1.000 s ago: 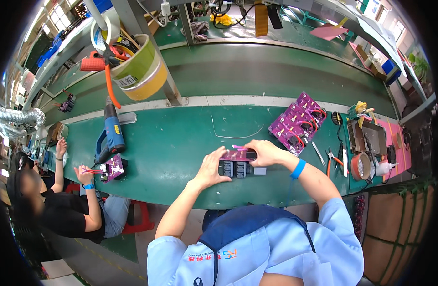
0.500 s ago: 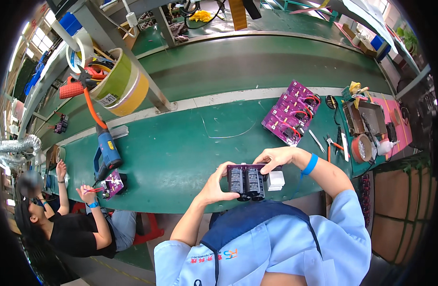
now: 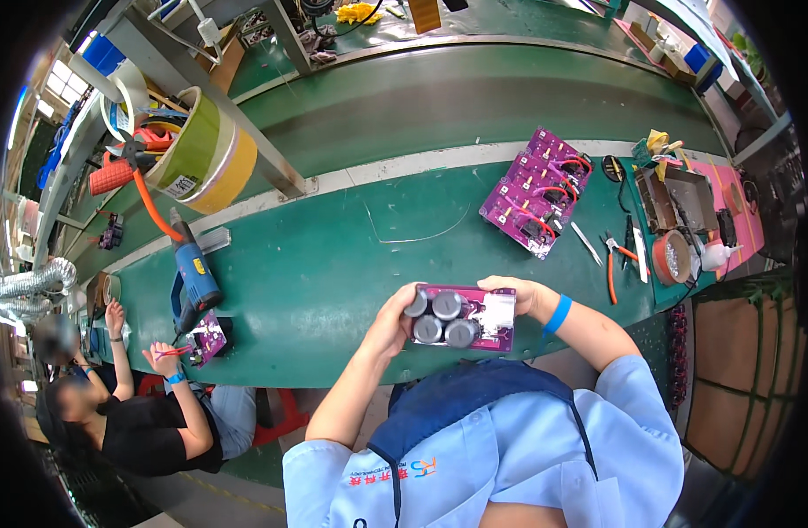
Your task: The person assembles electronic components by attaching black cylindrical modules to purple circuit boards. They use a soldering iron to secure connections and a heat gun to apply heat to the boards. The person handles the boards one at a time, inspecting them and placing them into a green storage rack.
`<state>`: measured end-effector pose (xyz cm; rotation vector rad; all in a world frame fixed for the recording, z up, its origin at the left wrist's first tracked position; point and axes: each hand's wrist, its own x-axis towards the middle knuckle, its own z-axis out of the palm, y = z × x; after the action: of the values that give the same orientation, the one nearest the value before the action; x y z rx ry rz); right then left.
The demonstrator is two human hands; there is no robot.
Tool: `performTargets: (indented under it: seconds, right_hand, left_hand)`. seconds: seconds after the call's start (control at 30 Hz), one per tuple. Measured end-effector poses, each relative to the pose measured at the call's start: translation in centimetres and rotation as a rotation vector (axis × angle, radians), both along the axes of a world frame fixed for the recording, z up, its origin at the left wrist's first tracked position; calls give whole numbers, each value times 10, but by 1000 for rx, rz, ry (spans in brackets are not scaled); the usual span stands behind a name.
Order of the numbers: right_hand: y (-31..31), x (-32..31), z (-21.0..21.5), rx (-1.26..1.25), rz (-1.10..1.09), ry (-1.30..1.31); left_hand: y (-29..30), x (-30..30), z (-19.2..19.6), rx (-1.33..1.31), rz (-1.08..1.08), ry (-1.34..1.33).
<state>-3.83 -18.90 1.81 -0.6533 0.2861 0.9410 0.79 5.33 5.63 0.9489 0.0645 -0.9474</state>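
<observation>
Basically, left hand [image 3: 391, 322] wraps the purple board [image 3: 485, 327] near its gray-topped cylinders [image 3: 461, 333], right hand [image 3: 527, 296] holds the opposite end (spread grip, probably for steadiness). Right of that hand, orange-handled pliers [image 3: 611, 275], likely parked within reach; farther ahead, a red-wired panel [image 3: 529, 195] on the worktop [image 3: 316, 308].

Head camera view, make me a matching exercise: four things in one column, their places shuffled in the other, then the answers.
1. heat gun
2. board with four cylinders
3. pink sheet
4. large purple board

A. between left hand and right hand
B. far right of the picture
C. left side
D. beyond the right hand

Pairs: 1-C, 2-A, 3-B, 4-D
</observation>
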Motion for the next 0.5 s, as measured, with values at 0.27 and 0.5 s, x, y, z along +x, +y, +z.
performTargets:
  seconds: [0.27,0.5]
  right_hand:
    - [18,-31,-34,555,-69,76]
    - [19,-35,-45,727,-142,160]
  left_hand:
    - [-9,20,0,125,-202,267]
    - [-11,23,2,221,-286,421]
